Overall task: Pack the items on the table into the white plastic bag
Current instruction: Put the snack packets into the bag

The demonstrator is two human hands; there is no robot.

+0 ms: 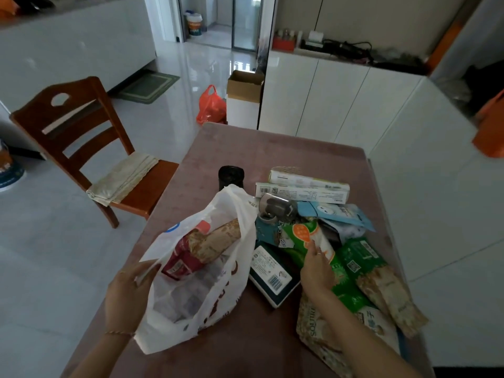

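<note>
Our left hand [128,293] pinched the white plastic bag [218,290] rim, holding it open. Our right hand [317,271] fingers clamped the green-and-orange packet [308,236].

Desk: brownish desk [272,156], with a wooden chair [81,137] at its left side.
Bag: white plastic bag [218,290] lies open on the desk, mouth toward the person; a red packet [181,261] and a tan patterned packet [215,238] show inside.
Left hand: left hand [131,293] grips the bag's near rim and holds the mouth open.
Right hand: right hand [317,268] pinches a green and white packet [308,236] in the heap right of the bag.
Heap: two long white boxes [302,186], a blue pouch [335,214], a boxed item with a barcode [272,274], and more green packets [360,263].
Behind the bag: a dark round jar [231,177] stands upright.
Floor: an orange plastic bag [211,106] beside a cardboard box [245,84].
</note>
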